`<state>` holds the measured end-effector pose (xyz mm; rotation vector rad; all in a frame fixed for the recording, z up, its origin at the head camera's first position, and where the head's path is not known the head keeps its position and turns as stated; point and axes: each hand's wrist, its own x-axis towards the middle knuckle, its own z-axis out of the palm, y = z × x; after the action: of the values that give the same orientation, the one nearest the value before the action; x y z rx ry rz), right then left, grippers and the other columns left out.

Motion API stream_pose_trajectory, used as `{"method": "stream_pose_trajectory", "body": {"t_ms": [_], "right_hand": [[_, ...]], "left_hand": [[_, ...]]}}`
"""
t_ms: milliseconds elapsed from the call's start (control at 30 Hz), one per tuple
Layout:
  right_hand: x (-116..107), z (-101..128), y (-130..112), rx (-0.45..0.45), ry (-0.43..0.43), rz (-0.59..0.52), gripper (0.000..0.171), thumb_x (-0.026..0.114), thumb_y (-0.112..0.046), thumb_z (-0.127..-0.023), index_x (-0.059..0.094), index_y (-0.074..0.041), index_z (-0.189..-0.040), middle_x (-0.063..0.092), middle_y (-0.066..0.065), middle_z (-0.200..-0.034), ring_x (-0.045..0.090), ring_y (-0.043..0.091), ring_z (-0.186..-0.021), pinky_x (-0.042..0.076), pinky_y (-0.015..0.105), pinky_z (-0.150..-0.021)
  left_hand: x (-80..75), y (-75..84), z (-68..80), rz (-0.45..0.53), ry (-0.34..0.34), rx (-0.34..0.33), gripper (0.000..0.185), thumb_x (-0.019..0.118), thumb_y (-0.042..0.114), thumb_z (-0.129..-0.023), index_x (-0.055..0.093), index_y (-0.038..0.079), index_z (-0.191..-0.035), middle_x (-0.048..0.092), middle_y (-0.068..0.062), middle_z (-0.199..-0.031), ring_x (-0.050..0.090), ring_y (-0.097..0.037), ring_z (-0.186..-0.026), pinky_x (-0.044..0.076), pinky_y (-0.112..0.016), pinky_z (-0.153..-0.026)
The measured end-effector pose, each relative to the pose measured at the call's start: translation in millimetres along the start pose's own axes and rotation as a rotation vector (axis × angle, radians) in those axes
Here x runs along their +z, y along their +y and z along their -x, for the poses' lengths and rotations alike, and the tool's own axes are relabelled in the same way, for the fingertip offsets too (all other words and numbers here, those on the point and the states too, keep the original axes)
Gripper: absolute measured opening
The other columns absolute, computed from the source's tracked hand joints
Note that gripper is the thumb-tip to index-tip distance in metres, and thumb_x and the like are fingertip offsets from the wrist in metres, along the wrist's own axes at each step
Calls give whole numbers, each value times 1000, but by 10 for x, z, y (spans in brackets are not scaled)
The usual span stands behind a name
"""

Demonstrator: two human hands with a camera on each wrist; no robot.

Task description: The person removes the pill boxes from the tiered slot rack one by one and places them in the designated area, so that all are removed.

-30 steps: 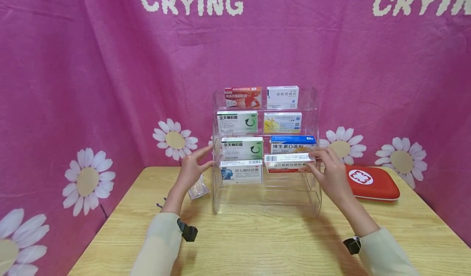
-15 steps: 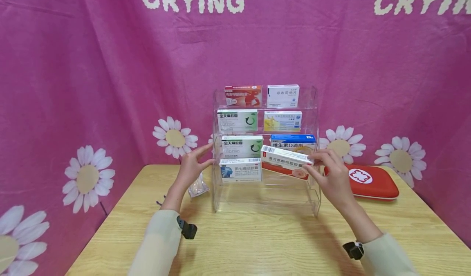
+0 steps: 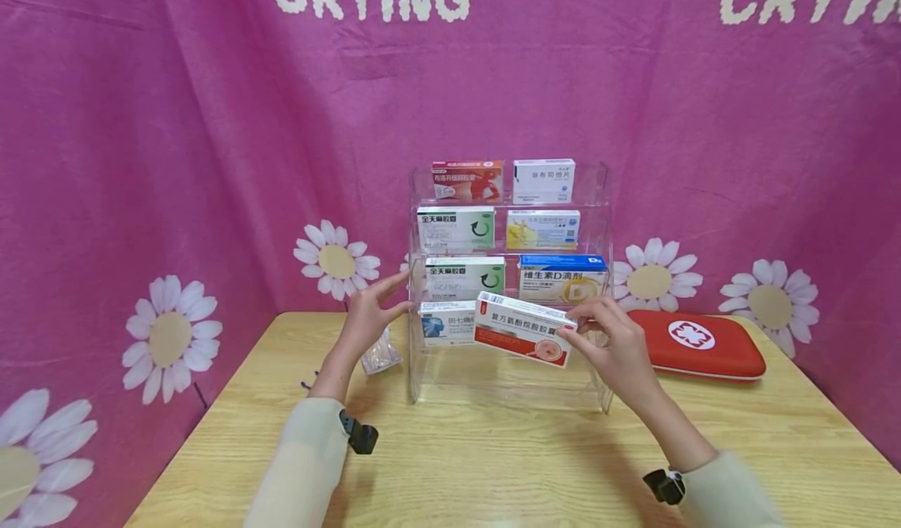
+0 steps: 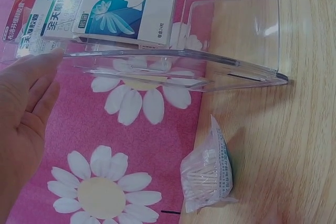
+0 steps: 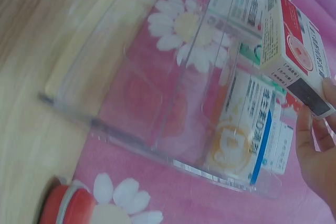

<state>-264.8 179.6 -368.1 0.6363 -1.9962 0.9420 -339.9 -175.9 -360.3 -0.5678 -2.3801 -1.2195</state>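
A clear acrylic tiered rack (image 3: 595,199) stands on the wooden table (image 3: 493,465), holding several medicine boxes. My right hand (image 3: 611,346) pinches a white-and-red medicine box (image 3: 524,329) by its right end, tilted, in front of the rack's lower tier; the same box (image 5: 295,45) shows in the right wrist view. My left hand (image 3: 373,315) rests with straight fingers against the rack's left wall (image 4: 157,59). A white-and-blue box (image 3: 445,324) sits on the lower tier at left, partly hidden behind the held box.
A red first-aid case (image 3: 693,344) lies on the table to the right of the rack. A small clear bag of cotton swabs (image 4: 207,174) lies left of the rack. Pink flowered cloth (image 3: 176,160) hangs behind and at both sides.
My right hand has drawn the white-and-red box out of the rack's lower right tier, forward and to the left, tilting it. The left hand has stayed at the rack's side.
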Motion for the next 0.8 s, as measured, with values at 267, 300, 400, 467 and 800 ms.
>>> {"method": "stream_pose_trajectory", "body": {"t_ms": [267, 300, 400, 467, 800], "right_hand": [[238, 117, -89, -1, -73, -61, 29, 84, 4, -67, 68, -3, -90, 63, 4, -86, 63, 11, -71, 56, 8, -66], [268, 129, -101, 2, -83, -65, 29, 84, 3, -68, 68, -4, -90, 63, 3, -85, 63, 11, -71, 57, 10, -66], [362, 170, -134, 14, -119, -92, 27, 84, 1, -69, 67, -5, -89, 63, 2, -85, 62, 12, -71, 58, 13, -65], [424, 194, -153, 10, -135, -107, 26, 84, 0, -69, 67, -5, -89, 63, 2, -85, 62, 11, -71, 58, 13, -64], [673, 296, -300, 55, -283, -220, 22, 81, -1, -75, 64, -5, -89, 61, 3, -85, 61, 2, -73, 63, 23, -65]], "left_hand": [[6, -11, -13, -14, 5, 4, 54, 75, 9, -84, 58, 6, -135, 60, -15, -136, 61, -30, -124, 53, -38, -104], [5, -12, -11, -17, 6, 4, 54, 75, 9, -83, 58, 6, -135, 60, -15, -135, 61, -30, -124, 53, -38, -104], [4, -12, -9, -17, 8, 1, 55, 75, 9, -83, 58, 6, -135, 60, -15, -135, 61, -30, -124, 52, -38, -105], [6, -13, -8, -20, 10, 6, 55, 75, 9, -83, 58, 6, -135, 60, -16, -135, 61, -31, -124, 52, -38, -105], [9, -4, -5, -28, 14, 14, 55, 75, 10, -83, 58, 5, -135, 61, -16, -134, 61, -32, -123, 52, -43, -105]]}}
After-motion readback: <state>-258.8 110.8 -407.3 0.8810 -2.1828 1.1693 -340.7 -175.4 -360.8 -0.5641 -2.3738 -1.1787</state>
